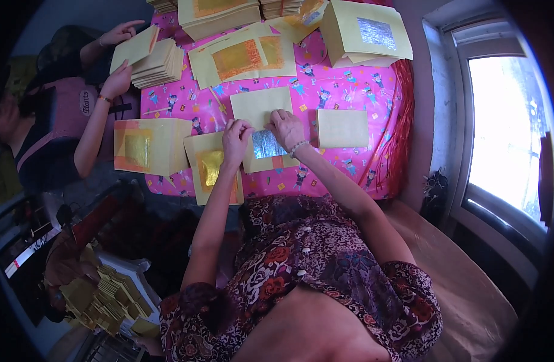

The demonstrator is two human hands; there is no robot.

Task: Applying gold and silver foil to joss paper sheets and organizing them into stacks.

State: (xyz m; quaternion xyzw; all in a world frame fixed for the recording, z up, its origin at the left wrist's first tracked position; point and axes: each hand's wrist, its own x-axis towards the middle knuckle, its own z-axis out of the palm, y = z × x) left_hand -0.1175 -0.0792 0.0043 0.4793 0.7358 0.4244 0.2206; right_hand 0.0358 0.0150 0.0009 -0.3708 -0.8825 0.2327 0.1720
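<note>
paper sheet (pixel 262 108), pale yellow with a silver foil square (pixel 266 145) near its lower end, lying flat on the pink patterned tablecloth (pixel 349 90) directly ahead. pinched at its middle by both hands: left hand (pixel 236 140) closed with fingertips pressing the sheet's left part, right hand (pixel 286 128) closed with fingers curled onto the fold line, a bead bracelet (pixel 298 147) at the wrist. hands nearly touching, seemingly to keep the thin paper from sliding while creased. just left of the left hand, a second sheet with a gold foil square (pixel 209 167), partly hanging over the table edge. further left, a stack topped with gold foil (pixel 145 146). just right of the right hand, a plain yellow folded sheet (pixel 342 128), apart from the others. beyond, toward the far edge, more stacks of yellow sheets (pixel 240 57), some with orange and gold patches, one with silver (pixel 367 33). at far left, another person's hands (pixel 118 78) on a separate stack (pixel 156 63). bright window (pixel 506 127) at right.
</note>
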